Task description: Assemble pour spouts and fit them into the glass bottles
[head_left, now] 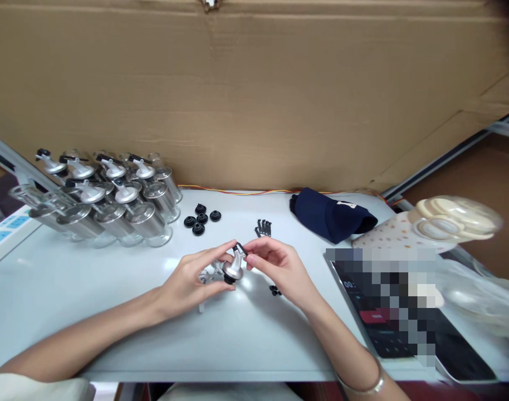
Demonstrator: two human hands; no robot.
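Between the thumb and fingers of my left hand (191,274) is a silver bottle pourer (234,269), its spout up and its black rubber base down. My right hand (284,268) pinches the small black lever (239,248) at the spout's tip. More silver pourer parts (208,274) lie on the table, partly hidden behind my left hand. Several black rubber stoppers (199,228) sit beyond it. Past my right hand is a row of small black levers (263,227), and some tiny black pieces (274,290) lie just below that hand.
Several glass-and-steel bottles (148,220) stand at the left, some topped with pourers, beside a white power strip (12,234). A navy cap (332,214), a dotted cup (405,228) and a phone (363,312) are at the right. A cardboard wall (254,100) closes the back.
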